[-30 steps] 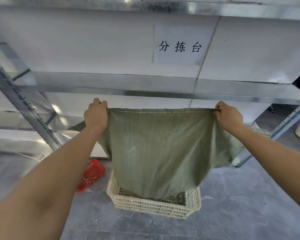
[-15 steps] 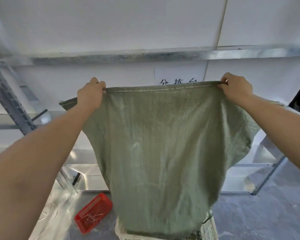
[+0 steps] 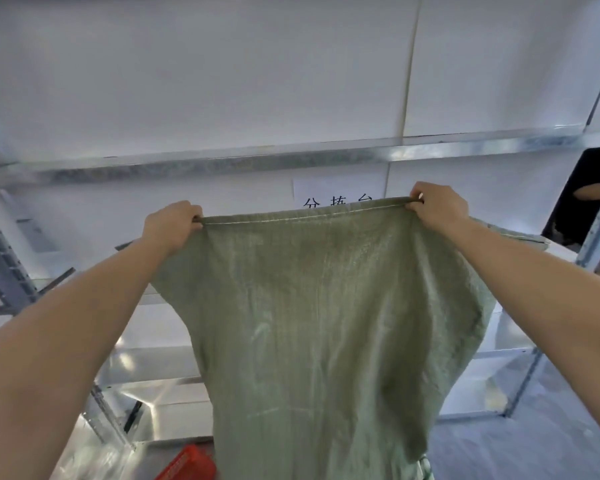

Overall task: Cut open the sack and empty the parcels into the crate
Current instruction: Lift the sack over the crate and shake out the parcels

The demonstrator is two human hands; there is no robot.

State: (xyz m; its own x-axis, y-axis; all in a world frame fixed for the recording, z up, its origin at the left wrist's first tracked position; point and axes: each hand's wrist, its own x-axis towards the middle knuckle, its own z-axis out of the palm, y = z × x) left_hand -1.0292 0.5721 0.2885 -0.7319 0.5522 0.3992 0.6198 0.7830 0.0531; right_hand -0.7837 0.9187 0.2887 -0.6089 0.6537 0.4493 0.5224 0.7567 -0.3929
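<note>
One green woven sack [image 3: 326, 323] hung below two raised hands, its stitched top hem gripped at one corner by the left hand [image 3: 172, 225], at the other by the right hand [image 3: 437, 206]; one red basket [image 3: 187, 465] lay below

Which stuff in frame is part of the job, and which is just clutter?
Job: sack; left hand and right hand, both gripping its top hem.
Lying about: red basket, sign, shelving.

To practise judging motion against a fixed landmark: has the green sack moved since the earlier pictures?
Yes. The sack has risen: its top hem, well below the paper sign a second ago, now covers the sign's lower part.
</note>
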